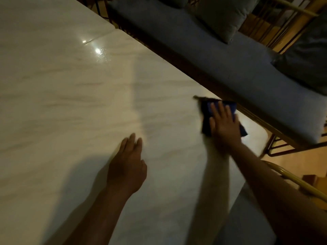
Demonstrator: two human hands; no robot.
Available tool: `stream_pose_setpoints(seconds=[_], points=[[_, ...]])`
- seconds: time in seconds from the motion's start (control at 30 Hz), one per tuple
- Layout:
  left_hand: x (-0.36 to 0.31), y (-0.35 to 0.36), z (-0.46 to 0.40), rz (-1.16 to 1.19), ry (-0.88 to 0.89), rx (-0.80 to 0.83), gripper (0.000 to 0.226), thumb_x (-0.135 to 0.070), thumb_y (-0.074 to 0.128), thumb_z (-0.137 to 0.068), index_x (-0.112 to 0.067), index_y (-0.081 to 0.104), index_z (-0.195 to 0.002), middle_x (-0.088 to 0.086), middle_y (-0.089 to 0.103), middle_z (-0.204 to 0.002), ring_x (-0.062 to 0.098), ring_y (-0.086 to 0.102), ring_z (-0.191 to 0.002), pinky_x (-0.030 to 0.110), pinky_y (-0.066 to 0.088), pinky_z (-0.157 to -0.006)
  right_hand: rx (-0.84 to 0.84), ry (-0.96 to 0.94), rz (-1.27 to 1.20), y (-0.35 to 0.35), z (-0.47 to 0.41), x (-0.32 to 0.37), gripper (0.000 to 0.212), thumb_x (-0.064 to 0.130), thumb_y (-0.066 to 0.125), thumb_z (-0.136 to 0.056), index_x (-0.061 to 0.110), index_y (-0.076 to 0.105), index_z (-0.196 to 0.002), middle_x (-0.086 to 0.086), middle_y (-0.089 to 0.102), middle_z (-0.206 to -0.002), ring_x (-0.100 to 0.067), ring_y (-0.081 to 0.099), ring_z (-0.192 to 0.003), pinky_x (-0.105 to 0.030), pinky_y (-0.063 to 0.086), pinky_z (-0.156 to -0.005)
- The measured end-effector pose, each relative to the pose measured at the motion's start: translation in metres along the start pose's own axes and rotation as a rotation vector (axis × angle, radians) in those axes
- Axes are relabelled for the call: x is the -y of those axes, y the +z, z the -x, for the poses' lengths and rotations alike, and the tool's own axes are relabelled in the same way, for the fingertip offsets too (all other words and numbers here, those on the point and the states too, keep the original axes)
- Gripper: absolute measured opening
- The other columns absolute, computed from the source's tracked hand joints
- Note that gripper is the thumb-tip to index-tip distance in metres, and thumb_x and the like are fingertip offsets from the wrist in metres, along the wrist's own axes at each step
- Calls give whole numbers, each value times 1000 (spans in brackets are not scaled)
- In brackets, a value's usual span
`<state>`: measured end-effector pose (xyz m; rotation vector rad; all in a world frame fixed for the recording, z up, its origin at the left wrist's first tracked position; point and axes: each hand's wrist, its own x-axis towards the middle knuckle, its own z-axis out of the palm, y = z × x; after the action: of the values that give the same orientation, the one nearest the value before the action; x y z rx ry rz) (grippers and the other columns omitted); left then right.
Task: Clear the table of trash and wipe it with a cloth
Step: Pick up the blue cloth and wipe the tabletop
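Observation:
A white marble-patterned table [70, 103] fills most of the view. My right hand [223, 124] lies flat with fingers spread on a dark blue cloth [206, 112], pressing it onto the table near the table's right edge. My left hand [128, 165] rests palm down on the table's near middle, fingers together, holding nothing. I see no trash on the visible part of the table. The picture is blurred around the right hand.
A bench with a blue-grey cushion [230, 59] runs along the table's far right edge, with grey pillows [221, 16] on it. A yellow chair rail [300, 184] sits by my right forearm. Wet droplets [101, 53] glint at the table's far side.

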<state>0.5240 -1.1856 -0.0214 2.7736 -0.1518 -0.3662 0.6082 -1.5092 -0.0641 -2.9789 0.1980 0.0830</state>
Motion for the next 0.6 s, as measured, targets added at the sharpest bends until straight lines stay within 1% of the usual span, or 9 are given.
stream_pose_setpoints(seconds=[0.07,0.13,0.2,0.27,0.33,0.43,0.5,0.57,0.6], points=[[0,2,3,-19,22,5,68,-23,56,-94,-13,29,-156,6,14,-166,25,14,-153,34,24,-118,31,125,-13,-6,-17,-9,55,41,21,-105,29,8,-157,-4,4,-165,-27,2,-152,-54,3,-121],[2,6,9,-59,64,-6,69,-18,69,-85,-7,44,-148,12,31,-160,31,32,-147,39,35,-112,8,134,-13,-1,-14,10,56,39,23,-104,28,8,-157,-5,4,-165,-28,2,-152,-54,3,-121],[6,11,18,-53,92,-36,69,-15,76,-78,-4,53,-141,15,42,-153,35,43,-140,43,42,-106,1,21,-24,8,11,46,59,42,22,-99,26,18,-156,-9,13,-164,-32,11,-150,-55,9,-120],[8,14,31,-40,85,-9,69,-17,69,-84,-7,45,-148,12,32,-159,31,32,-146,40,35,-112,15,-150,-58,20,58,90,63,42,25,-93,23,30,-153,-11,24,-160,-37,22,-147,-57,17,-116],[10,18,48,-19,73,-4,69,-17,64,-88,-8,39,-151,11,25,-162,29,24,-150,38,31,-115,34,-313,-66,31,118,124,60,42,28,-97,27,27,-154,-8,21,-162,-34,17,-149,-56,11,-119],[10,23,78,-1,84,-8,65,-10,69,-81,-3,49,-143,16,39,-155,32,34,-145,41,39,-109,76,-446,-22,36,191,130,58,44,28,-102,33,13,-156,2,7,-165,-24,2,-152,-49,0,-121],[4,27,96,-9,112,43,68,-15,59,-89,-10,35,-152,9,23,-163,26,21,-151,34,29,-116,64,-419,-19,35,205,97,58,43,30,-100,36,16,-156,3,10,-164,-25,8,-152,-49,6,-120],[-4,30,108,0,134,96,69,-23,45,-97,-19,14,-159,0,-1,-167,20,1,-154,29,13,-121,42,-295,-9,27,188,56,58,41,31,-96,34,25,-154,-1,22,-162,-30,23,-148,-55,23,-116],[-8,31,110,-14,151,97,70,-25,42,-98,-21,11,-160,-1,-5,-167,20,-2,-154,28,10,-121,16,-215,-8,22,171,34,58,42,29,-95,32,28,-153,-4,26,-160,-33,27,-146,-57,28,-113]])
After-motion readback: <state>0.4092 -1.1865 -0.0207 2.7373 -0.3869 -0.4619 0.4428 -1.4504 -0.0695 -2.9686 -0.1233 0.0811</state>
